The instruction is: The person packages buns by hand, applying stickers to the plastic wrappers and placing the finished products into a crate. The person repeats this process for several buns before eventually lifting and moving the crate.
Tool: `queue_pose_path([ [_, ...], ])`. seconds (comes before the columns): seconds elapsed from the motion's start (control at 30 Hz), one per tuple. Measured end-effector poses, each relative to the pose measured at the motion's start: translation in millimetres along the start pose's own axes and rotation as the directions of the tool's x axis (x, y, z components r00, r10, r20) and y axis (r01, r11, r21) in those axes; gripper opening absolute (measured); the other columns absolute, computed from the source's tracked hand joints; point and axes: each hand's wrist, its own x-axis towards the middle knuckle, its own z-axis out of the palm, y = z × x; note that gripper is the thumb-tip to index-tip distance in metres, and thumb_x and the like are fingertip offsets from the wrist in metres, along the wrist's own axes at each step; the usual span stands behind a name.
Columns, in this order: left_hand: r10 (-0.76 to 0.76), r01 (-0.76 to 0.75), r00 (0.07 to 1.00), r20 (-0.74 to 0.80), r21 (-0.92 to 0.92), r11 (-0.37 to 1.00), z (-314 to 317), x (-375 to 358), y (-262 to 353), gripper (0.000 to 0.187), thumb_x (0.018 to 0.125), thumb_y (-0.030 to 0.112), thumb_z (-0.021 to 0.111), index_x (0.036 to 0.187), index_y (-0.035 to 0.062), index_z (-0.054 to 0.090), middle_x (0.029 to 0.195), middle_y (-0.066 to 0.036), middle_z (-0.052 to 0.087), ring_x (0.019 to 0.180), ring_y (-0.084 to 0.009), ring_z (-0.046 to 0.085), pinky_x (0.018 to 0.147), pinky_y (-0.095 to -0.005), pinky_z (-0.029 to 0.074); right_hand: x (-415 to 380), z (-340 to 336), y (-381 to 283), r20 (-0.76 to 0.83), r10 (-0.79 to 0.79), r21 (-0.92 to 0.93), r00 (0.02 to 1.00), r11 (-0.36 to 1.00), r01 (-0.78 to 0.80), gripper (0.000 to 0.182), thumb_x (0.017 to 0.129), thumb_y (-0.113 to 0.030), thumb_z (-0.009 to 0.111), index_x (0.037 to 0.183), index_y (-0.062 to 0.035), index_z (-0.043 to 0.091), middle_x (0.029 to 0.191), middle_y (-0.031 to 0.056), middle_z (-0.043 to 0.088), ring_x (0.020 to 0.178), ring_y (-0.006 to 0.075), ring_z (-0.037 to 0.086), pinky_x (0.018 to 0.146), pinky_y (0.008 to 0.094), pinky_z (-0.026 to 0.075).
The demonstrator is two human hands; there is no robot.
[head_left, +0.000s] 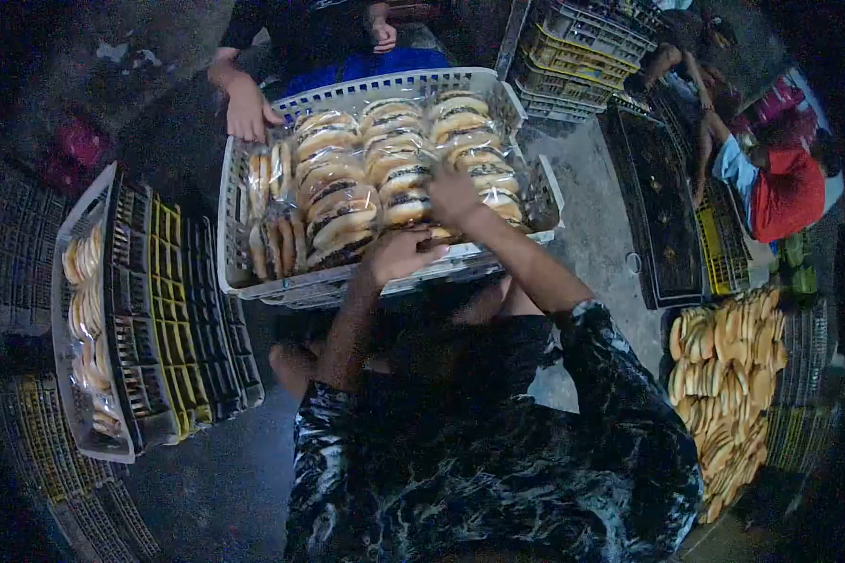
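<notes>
A white plastic crate [230,230] in front of me holds rows of clear-bagged round buns [333,183] with a dark filling. My left hand [406,257] is at the crate's near side, its fingers stretched to the right beside the nearest bags, with nothing visible in it. My right hand [455,199] reaches over the right part of the rows and appears to touch the bags. Motion blur hides its fingers, so any grip cannot be made out. At the left, more bagged buns stand on edge.
Across from me, another person's hand [250,111] rests at the crate's far left corner. Stacked crates [174,310] stand left, and others [587,52] at the back right. Many unwrapped buns [728,385] lie at the right. A person in red [789,192] sits beyond a black crate [652,206].
</notes>
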Motion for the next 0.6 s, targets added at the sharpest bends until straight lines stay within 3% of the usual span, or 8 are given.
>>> queue_pose_path([
  [0.03,-0.001,0.001,1.0,-0.004,-0.007,1.0,1.2,-1.4,-0.3,0.053,0.078,0.048,0.042,0.112,0.0069,0.045,0.109,-0.018,0.048,0.1,-0.0295,0.048,0.085,-0.0346,0.037,-5.1,-19.5,1.9,0.012,0.049,-0.044,0.999,0.998,-0.049,0.033,0.06,-0.014,0.059,0.091,-0.0021,0.053,0.097,0.0199,0.05,0.093,0.0274,0.049,0.075,0.0397,0.04],
  [0.1,-0.146,-0.11,0.946,-0.291,-0.708,0.697,4.3,-8.4,4.0,0.059,0.078,0.039,0.05,0.12,0.0007,0.033,0.118,-0.019,0.04,0.106,-0.026,0.043,0.087,-0.0313,0.036,-30.6,-48.0,10.3,-0.407,0.05,0.084,0.912,0.996,-0.017,0.03,0.059,-0.01,0.06,0.086,-0.003,0.052,0.09,0.0178,0.053,0.087,0.0308,0.052,0.073,0.0406,0.04],
  [0.17,-0.196,-0.532,0.834,-0.515,-0.846,-0.044,15.3,-29.8,25.6,0.063,0.076,0.021,0.056,0.125,-0.0007,0.021,0.124,-0.016,0.032,0.112,-0.0215,0.035,0.091,-0.0327,0.031,-73.9,-99.3,-2.2,-0.014,0.125,0.608,0.992,0.789,-0.09,0.034,0.059,-0.009,0.063,0.09,-0.0036,0.051,0.085,0.0154,0.055,0.084,0.0325,0.053,0.073,0.0385,0.04],
  [0.27,-0.396,-0.47,0.784,-0.478,-0.874,0.125,18.8,-78.3,64.0,0.063,0.073,0.015,0.059,0.122,-0.0009,0.023,0.12,-0.014,0.036,0.109,-0.0208,0.038,0.091,-0.0327,0.031,-121.6,-99.6,-22.2,-0.193,0.116,0.88,0.974,0.459,0.119,0.035,0.069,-0.02,0.062,0.097,-0.0017,0.051,0.089,0.0125,0.057,0.087,0.0226,0.053,0.079,0.0323,0.039],
  [0.33,-0.357,-0.318,0.872,-0.335,-0.942,0.108,39.9,-89.5,65.7,0.064,0.068,0.01,0.064,0.12,0.0003,0.027,0.118,-0.012,0.037,0.107,-0.0202,0.039,0.091,-0.0327,0.031,-140.6,-81.0,-38.5,0.161,0.503,0.934,0.849,0.202,-0.296,0.028,0.074,-0.019,0.059,0.095,-0.0008,0.055,0.083,0.0088,0.059,0.084,0.018,0.053,0.076,0.03,0.039],
  [0.43,-0.188,-0.323,0.896,-0.402,-0.881,0.345,45.1,-103.4,71.4,0.067,0.066,0.008,0.066,0.12,0.002,0.027,0.12,-0.011,0.036,0.107,-0.0189,0.039,0.091,-0.0322,0.03,-154.5,-75.7,-47.4,0.129,0.563,0.982,0.816,0.042,-0.184,0.013,0.073,-0.014,0.059,0.079,-0.0028,0.06,0.074,0.0061,0.054,0.073,0.0178,0.05,0.072,0.0303,0.039],
  [0.57,-0.064,-0.336,0.935,-0.348,-0.931,0.145,47.9,-108.5,76.2,0.069,0.066,0.005,0.064,0.122,0.0029,0.024,0.119,-0.009,0.036,0.109,-0.0178,0.038,0.092,-0.0318,0.03,-163.6,-68.0,-23.7,-0.293,0.39,0.794,0.873,0.608,-0.005,0.011,0.075,-0.011,0.056,0.077,-0.0006,0.057,0.067,0.0038,0.051,0.071,0.0145,0.047,0.063,0.0279,0.036],
  [0.6,-0.102,-0.307,0.943,-0.318,-0.945,0.11,46.9,-107.9,69.6,0.073,0.065,0.004,0.064,0.124,0.0032,0.022,0.121,-0.009,0.034,0.111,-0.0183,0.035,0.094,-0.0328,0.027,-163.5,-67.9,-22.4,-0.146,0.46,0.883,0.876,0.46,-0.094,0.011,0.075,-0.012,0.055,0.075,-0.0004,0.056,0.067,0.0033,0.051,0.069,0.0143,0.047,0.063,0.0273,0.037],
])
